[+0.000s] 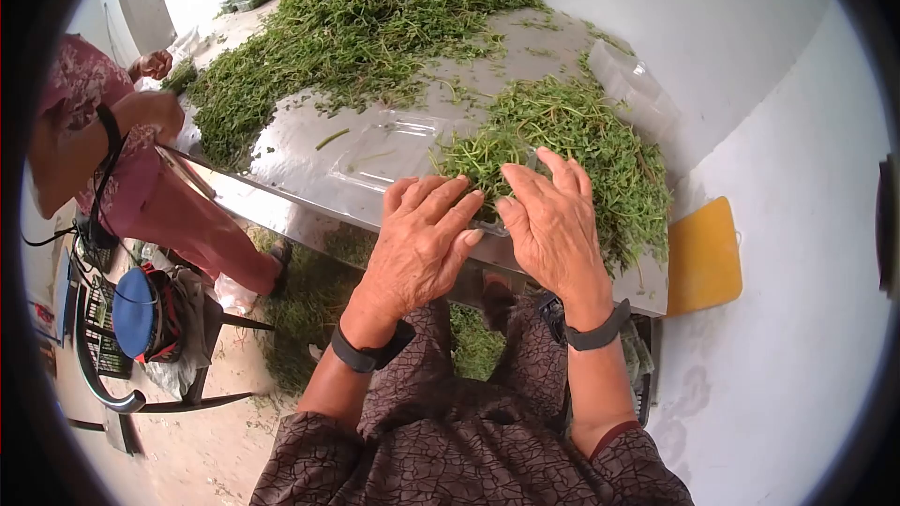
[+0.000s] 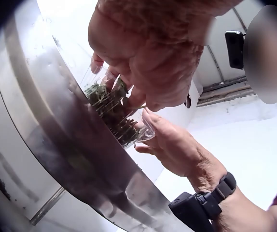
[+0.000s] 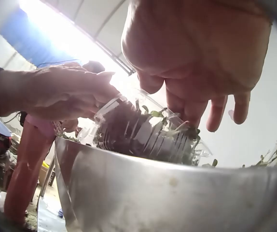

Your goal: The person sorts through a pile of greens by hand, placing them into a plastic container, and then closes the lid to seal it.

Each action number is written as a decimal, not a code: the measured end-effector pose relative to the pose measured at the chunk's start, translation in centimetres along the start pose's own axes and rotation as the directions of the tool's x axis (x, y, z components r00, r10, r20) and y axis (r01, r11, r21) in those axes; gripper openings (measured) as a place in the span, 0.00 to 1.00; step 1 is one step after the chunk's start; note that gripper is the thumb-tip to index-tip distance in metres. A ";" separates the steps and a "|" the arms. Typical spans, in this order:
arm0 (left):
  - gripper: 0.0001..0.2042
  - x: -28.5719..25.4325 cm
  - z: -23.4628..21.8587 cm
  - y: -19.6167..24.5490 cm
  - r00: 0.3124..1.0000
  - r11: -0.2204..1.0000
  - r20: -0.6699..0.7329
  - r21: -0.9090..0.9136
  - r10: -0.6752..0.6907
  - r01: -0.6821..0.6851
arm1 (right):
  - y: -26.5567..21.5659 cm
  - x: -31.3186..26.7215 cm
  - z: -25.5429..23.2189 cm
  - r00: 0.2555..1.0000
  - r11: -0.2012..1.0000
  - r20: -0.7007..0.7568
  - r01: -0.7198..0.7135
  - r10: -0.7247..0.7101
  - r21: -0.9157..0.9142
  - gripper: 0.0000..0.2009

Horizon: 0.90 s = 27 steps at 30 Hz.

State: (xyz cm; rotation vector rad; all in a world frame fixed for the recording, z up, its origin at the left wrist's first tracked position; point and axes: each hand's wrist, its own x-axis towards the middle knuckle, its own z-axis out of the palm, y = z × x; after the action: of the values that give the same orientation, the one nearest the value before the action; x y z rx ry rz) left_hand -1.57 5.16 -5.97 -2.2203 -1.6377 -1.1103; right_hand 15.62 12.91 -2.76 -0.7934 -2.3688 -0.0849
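While herbs covered it: table (image 1: 309, 145) was shiny metal.
Room: white wall (image 1: 778, 131), sandy floor (image 1: 206, 440).
Hands: left hand (image 1: 422, 244) and right hand (image 1: 553, 225) pressed flat, fingers straight, on clear container (image 3: 143, 135).
Container: near table edge, herbs (image 1: 572, 141) inside.

Carrying everything: a shiny metal table (image 1: 300, 155), slanting from eleven o'clock down to four o'clock in the head view. Lying on it at twelve o'clock: a big heap of green herb sprigs (image 1: 347, 28). Spreading at two o'clock toward the near edge: a smaller herb pile (image 1: 581, 145). Resting flat at the centre: an open clear plastic tray (image 1: 389, 155), holding a few stray sprigs. Sitting at the near edge: a clear ribbed container (image 3: 143, 135) packed with herbs. Leaning at the far right edge: more clear plastic packs (image 1: 637, 89).
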 end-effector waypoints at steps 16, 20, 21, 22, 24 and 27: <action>0.19 -1.9 -0.3 -0.3 0.995 0.998 -0.090 -0.050 -0.051 0.047 | 0.3 2.4 -0.9 0.995 0.992 -0.027 -0.093 0.095 0.091 0.19; 0.19 -2.6 -0.5 -0.7 0.995 0.997 -0.077 -0.044 -0.067 0.063 | 0.6 3.4 0.3 0.998 0.998 0.049 -0.029 0.026 0.058 0.18; 0.19 -2.7 -0.6 -0.8 0.995 0.997 -0.071 -0.038 -0.074 0.071 | 0.6 3.4 0.4 0.998 0.997 0.055 -0.038 0.035 0.060 0.18; 0.19 -2.8 -0.6 -0.8 0.995 0.996 -0.064 -0.033 -0.079 0.077 | 0.7 3.4 0.5 0.991 0.995 0.113 -0.080 0.074 0.052 0.18; 0.19 -2.8 -0.6 -0.8 0.994 0.997 -0.078 -0.034 -0.073 0.071 | 1.1 3.2 0.6 0.981 0.989 0.149 -0.131 0.120 0.066 0.19; 0.17 -2.9 -0.7 -1.1 0.991 0.998 -0.125 -0.046 -0.057 0.051 | 1.4 2.7 -0.8 0.980 0.973 0.083 -0.190 0.180 0.132 0.20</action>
State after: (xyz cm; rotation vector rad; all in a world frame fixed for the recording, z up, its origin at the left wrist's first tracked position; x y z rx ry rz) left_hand -3.21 2.99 -7.60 -2.0945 -1.6459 -1.2832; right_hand 15.16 15.31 -0.72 -0.9581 -2.3242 0.1870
